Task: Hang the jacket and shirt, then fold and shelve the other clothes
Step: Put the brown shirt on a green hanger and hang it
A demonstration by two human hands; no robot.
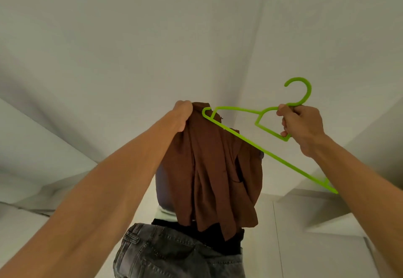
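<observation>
A brown shirt (pixel 209 168) hangs bunched in the middle of the view, gripped at its top by my left hand (pixel 183 114). My right hand (pixel 303 125) holds a bright green plastic hanger (pixel 244 138) just below its hook. The hanger tilts down to the right, and its left end is tucked against the top of the shirt, by my left hand. Below the shirt lie grey jeans (pixel 165 253) and a black garment (pixel 224 238), partly hidden by the hanging cloth.
A purplish-grey garment (pixel 163 188) and a bit of pale cloth show behind the shirt. White walls surround the scene, with a white surface (pixel 305 245) at the lower right and white ledges on both sides.
</observation>
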